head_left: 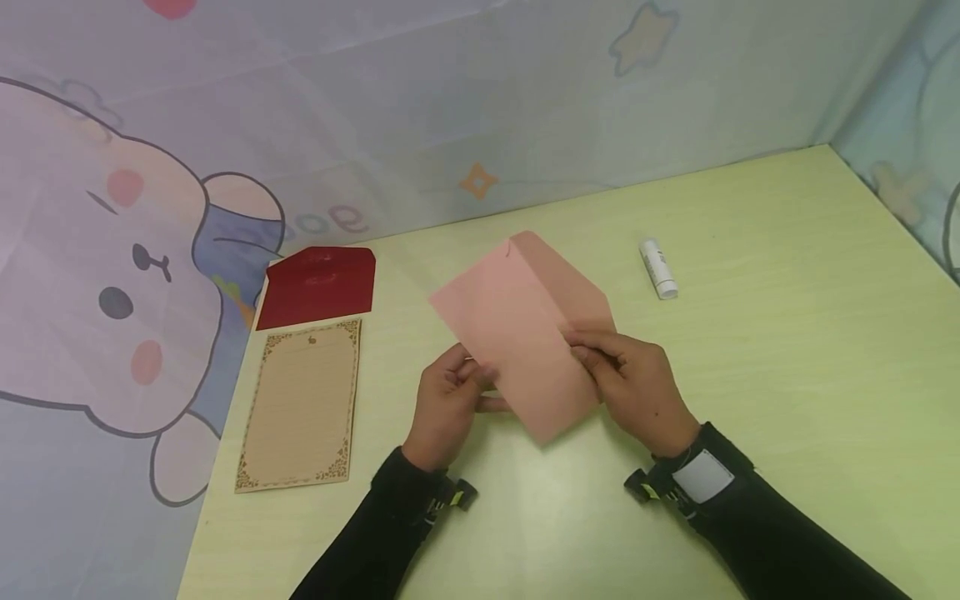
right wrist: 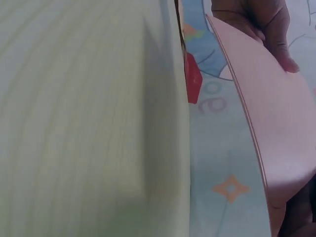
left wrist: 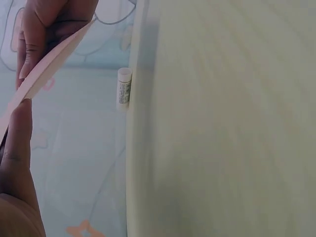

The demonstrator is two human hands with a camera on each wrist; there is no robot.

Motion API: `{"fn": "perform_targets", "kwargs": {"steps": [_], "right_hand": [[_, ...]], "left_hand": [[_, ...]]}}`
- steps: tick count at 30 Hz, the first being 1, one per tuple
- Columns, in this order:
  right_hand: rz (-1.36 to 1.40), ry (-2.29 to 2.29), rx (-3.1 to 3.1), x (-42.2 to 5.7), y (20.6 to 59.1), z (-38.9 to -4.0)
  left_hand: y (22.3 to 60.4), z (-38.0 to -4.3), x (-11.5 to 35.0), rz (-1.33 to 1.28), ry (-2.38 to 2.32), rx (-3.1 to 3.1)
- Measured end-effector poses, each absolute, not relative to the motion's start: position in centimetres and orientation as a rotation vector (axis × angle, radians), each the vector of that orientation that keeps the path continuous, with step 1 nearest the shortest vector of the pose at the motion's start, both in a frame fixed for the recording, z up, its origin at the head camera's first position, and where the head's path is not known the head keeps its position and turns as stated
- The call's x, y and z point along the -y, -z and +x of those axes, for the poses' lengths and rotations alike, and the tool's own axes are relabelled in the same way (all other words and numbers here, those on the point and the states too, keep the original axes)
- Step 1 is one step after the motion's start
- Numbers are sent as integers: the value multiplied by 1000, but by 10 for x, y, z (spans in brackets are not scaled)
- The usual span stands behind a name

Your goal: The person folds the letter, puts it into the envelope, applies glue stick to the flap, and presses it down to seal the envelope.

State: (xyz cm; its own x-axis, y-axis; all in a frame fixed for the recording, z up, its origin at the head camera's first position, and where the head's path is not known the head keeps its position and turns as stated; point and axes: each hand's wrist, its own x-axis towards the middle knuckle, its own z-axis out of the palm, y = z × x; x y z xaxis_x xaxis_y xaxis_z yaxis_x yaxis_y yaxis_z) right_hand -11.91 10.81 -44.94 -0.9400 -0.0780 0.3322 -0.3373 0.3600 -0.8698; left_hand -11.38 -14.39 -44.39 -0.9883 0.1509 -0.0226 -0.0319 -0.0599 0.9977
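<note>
A pink envelope [head_left: 517,333] with its flap [head_left: 573,283] raised is held tilted above the table between both hands. My left hand [head_left: 450,400] pinches its lower left edge, thumb on the near face and fingers behind. On the other side my right hand [head_left: 641,383] pinches the edge near the flap's fold, its thumb and index finger on the paper. In the right wrist view the envelope [right wrist: 276,103] stands nearly edge-on, the left hand [right wrist: 261,22] gripping its far end. The left wrist view shows the envelope's thin edge [left wrist: 54,59] between both hands.
A white glue stick [head_left: 658,268] lies at the back right of the table [head_left: 810,350]. To the left are a dark red envelope [head_left: 318,287] and, in front of it, a cream sheet of letter paper [head_left: 300,408] with an ornate border. A patterned cloth [head_left: 420,108] hangs behind.
</note>
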Motion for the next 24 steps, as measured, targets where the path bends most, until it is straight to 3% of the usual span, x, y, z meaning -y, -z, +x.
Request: {"fn": "perform_targets", "kwargs": {"steps": [10, 18, 24], "right_hand": [[411, -1833, 2342, -110, 444, -118], [466, -1604, 2357, -109, 449, -122], [320, -1468, 2277, -115, 449, -124]], "left_hand": [[444, -114, 144, 143, -2204, -2071], [444, -116, 145, 95, -2247, -1997], [448, -119, 150, -14, -2384, -1917]]}}
